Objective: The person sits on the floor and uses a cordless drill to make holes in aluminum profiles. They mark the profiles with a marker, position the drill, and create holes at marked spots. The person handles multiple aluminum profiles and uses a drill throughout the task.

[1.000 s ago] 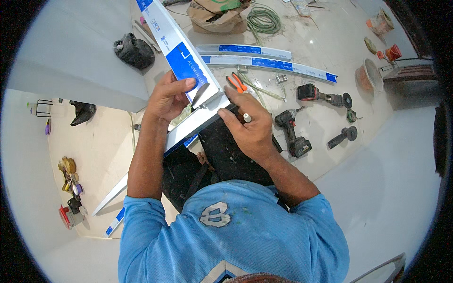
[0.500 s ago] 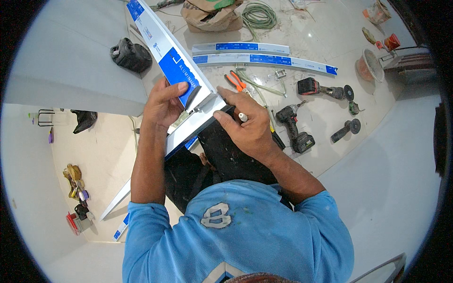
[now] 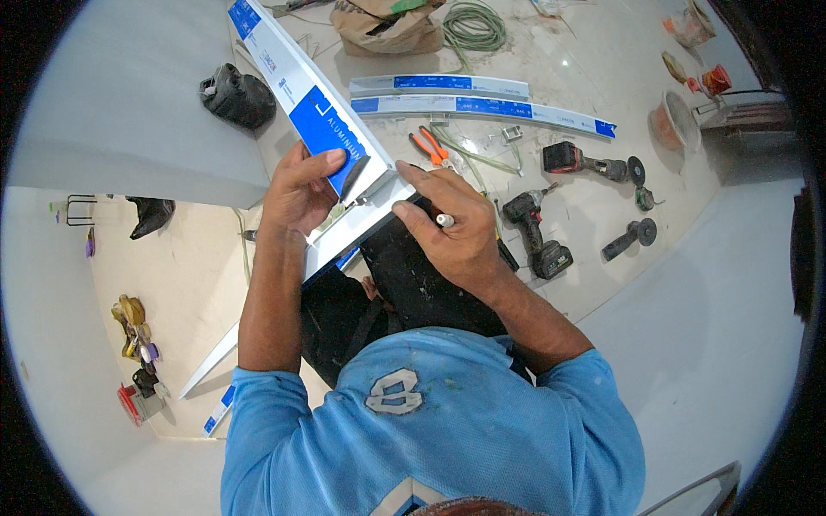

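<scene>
My left hand (image 3: 298, 191) is closed around the end of a long white aluminium profile (image 3: 305, 90) with blue-printed film, its thumb pressed on the film. A torn flap of film curls up beside that thumb. A second white profile (image 3: 337, 243) meets this end at an angle, forming a corner above my dark trousers. My right hand (image 3: 456, 219) grips this corner between thumb and index finger. A white pen (image 3: 445, 220) is tucked between the fingers of the same hand, most of it hidden.
Two film-covered profiles (image 3: 482, 105) lie ahead on the tiled floor, near orange-handled pliers (image 3: 432, 146). To the right are a cordless drill (image 3: 538, 232), a cordless grinder (image 3: 594, 163) and a smaller disc tool (image 3: 631, 239). A wall edge (image 3: 249, 172) stands close on the left.
Both hands keep their grip at the corner of the profiles. The right hand's thumb and index finger have shifted only very slightly.
</scene>
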The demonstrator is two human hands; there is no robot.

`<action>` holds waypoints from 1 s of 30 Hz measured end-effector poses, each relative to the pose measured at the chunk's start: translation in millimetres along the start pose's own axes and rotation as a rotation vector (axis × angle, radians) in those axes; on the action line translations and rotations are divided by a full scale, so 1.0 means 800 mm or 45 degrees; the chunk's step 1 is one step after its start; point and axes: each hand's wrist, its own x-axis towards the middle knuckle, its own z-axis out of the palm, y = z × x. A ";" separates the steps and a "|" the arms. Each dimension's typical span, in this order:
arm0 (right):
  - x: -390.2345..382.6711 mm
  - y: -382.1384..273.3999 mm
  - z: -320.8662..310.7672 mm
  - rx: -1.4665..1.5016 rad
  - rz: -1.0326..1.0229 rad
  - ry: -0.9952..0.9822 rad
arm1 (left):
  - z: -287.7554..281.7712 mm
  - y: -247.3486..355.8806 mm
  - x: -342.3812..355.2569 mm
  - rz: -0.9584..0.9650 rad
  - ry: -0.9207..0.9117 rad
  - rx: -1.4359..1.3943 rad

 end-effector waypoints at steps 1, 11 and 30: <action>0.000 0.001 0.000 -0.010 -0.007 0.006 | 0.001 -0.002 0.000 0.022 0.015 0.021; -0.003 -0.007 -0.002 -0.194 -0.057 -0.067 | 0.005 0.002 0.002 0.044 -0.102 0.192; -0.009 -0.003 0.008 -0.185 0.026 -0.036 | 0.007 -0.002 -0.006 0.285 -0.097 0.432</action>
